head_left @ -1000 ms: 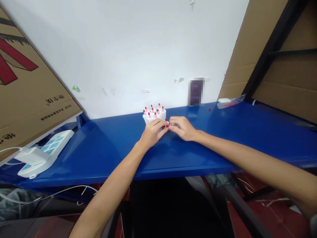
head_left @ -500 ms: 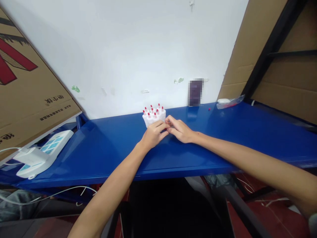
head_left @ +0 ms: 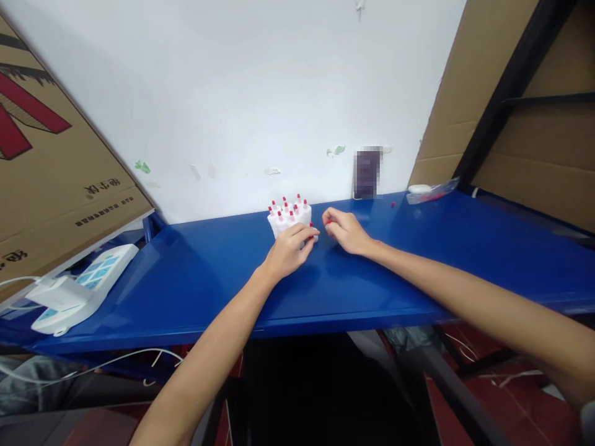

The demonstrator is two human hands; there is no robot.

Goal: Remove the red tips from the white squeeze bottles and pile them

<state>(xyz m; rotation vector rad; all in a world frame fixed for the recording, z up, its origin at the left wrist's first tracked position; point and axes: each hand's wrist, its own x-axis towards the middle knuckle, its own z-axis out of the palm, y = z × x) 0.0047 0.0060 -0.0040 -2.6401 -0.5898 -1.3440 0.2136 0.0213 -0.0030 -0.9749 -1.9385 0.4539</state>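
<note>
Red-tipped bottles (head_left: pixel 283 225) stand well inside the front edge (head_left: pixel 325 323) of the table (head_left: pixel 195 285).

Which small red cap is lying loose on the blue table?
The small red cap just left of the clear plastic bag: it lies alone on the blue table, unlike those topping white plastic bottles or showing in the right hand.
</note>
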